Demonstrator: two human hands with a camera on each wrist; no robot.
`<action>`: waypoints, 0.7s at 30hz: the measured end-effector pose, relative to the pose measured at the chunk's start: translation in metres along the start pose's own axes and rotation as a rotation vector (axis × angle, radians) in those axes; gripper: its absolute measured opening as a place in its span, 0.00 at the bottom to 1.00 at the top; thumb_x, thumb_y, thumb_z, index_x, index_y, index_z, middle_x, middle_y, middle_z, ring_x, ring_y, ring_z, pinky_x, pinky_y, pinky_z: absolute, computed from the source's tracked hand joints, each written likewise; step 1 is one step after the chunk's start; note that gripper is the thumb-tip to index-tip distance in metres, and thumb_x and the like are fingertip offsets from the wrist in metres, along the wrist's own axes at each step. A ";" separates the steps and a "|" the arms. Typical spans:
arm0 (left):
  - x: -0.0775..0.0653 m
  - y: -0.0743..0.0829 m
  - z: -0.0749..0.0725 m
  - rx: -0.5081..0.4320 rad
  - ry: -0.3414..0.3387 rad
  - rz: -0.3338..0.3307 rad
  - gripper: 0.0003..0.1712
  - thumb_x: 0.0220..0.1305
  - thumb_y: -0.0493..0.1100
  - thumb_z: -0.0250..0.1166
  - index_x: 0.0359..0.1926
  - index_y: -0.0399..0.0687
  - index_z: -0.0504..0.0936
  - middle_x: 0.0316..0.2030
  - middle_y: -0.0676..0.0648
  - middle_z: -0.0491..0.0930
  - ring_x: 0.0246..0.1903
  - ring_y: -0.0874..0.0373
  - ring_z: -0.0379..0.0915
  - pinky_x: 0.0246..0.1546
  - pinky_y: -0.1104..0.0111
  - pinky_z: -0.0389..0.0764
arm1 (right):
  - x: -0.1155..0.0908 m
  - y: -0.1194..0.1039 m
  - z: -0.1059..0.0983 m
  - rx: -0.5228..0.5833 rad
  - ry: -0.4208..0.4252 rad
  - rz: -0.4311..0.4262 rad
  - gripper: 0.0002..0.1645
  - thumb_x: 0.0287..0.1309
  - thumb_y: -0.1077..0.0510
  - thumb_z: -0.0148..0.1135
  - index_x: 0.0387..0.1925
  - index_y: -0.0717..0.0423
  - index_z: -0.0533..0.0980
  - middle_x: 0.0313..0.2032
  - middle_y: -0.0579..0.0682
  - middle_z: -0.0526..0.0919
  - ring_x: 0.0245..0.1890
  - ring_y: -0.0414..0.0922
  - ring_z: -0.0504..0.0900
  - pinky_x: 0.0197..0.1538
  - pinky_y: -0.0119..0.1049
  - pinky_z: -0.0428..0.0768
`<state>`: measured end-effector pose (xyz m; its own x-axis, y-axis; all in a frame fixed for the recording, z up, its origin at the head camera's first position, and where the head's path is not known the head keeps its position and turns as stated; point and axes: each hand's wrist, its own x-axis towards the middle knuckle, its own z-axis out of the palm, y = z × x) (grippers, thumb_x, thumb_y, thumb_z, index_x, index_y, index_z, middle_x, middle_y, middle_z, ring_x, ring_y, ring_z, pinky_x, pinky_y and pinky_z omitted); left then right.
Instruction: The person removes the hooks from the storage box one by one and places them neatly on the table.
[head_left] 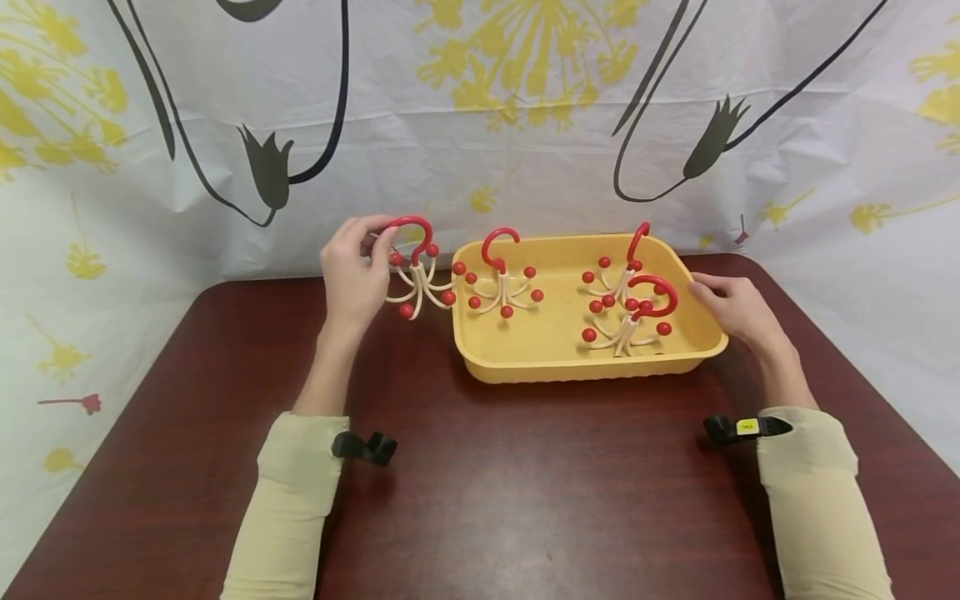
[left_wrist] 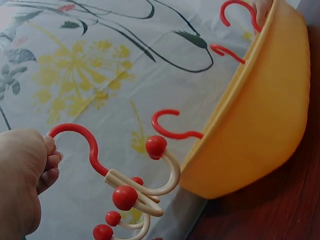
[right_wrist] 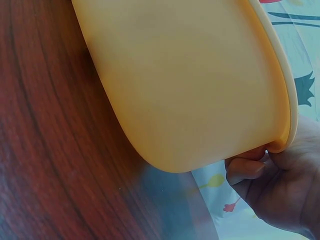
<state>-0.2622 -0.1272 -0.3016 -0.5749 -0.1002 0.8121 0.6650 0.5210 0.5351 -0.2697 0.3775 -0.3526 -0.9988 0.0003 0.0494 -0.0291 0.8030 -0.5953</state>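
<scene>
My left hand (head_left: 356, 271) pinches the tip of the red hook on a multi-arm hanger (head_left: 417, 277) with cream arms ending in red balls. That hanger is held beside the left end of a yellow tray (head_left: 517, 367), its arms near the rim; the left wrist view shows its hook (left_wrist: 93, 150) curving away from the fingers. On the tray's right end, my right hand (head_left: 738, 312) grips the rim, thumb on top and fingers curled beneath in the right wrist view. Inside the tray, one similar hanger (head_left: 503, 287) stands at left, and two more, a rear hanger (head_left: 626, 279) and a front hanger (head_left: 627, 329), overlap at right.
The tray stands toward the far edge of a dark red-brown wooden table (head_left: 525, 483). Behind it hangs a white sheet (head_left: 420, 150) printed with yellow and grey flowers. A black strap (head_left: 367, 447) is on the left sleeve and another strap (head_left: 772, 427) on the right.
</scene>
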 end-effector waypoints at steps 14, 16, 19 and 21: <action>-0.003 -0.023 0.001 0.052 -0.002 -0.086 0.09 0.68 0.35 0.67 0.42 0.29 0.85 0.35 0.35 0.82 0.27 0.50 0.77 0.29 0.78 0.69 | 0.000 -0.001 0.001 0.002 0.010 -0.007 0.39 0.74 0.40 0.51 0.70 0.66 0.67 0.57 0.73 0.77 0.39 0.51 0.79 0.32 0.24 0.77; -0.004 -0.027 0.002 0.059 -0.010 -0.101 0.10 0.68 0.35 0.66 0.42 0.29 0.85 0.35 0.35 0.82 0.27 0.50 0.77 0.29 0.78 0.69 | -0.001 -0.002 0.001 0.001 0.013 -0.008 0.39 0.74 0.40 0.51 0.70 0.66 0.67 0.57 0.73 0.77 0.40 0.52 0.79 0.32 0.24 0.77; -0.005 -0.032 0.004 0.068 -0.021 -0.122 0.10 0.69 0.36 0.66 0.42 0.29 0.85 0.36 0.35 0.82 0.27 0.51 0.77 0.28 0.79 0.69 | -0.002 -0.002 0.001 0.002 0.014 -0.002 0.39 0.74 0.39 0.50 0.70 0.65 0.67 0.58 0.73 0.76 0.42 0.54 0.78 0.33 0.23 0.76; -0.006 -0.035 0.006 0.065 -0.024 -0.136 0.09 0.69 0.35 0.66 0.42 0.29 0.85 0.35 0.36 0.82 0.27 0.52 0.77 0.28 0.79 0.69 | -0.003 -0.002 0.001 0.007 0.012 0.002 0.39 0.74 0.39 0.50 0.70 0.65 0.66 0.59 0.73 0.76 0.43 0.55 0.78 0.33 0.22 0.76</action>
<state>-0.2853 -0.1396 -0.3263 -0.6694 -0.1534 0.7269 0.5486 0.5578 0.6229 -0.2672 0.3758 -0.3521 -0.9983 0.0091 0.0584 -0.0279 0.7986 -0.6013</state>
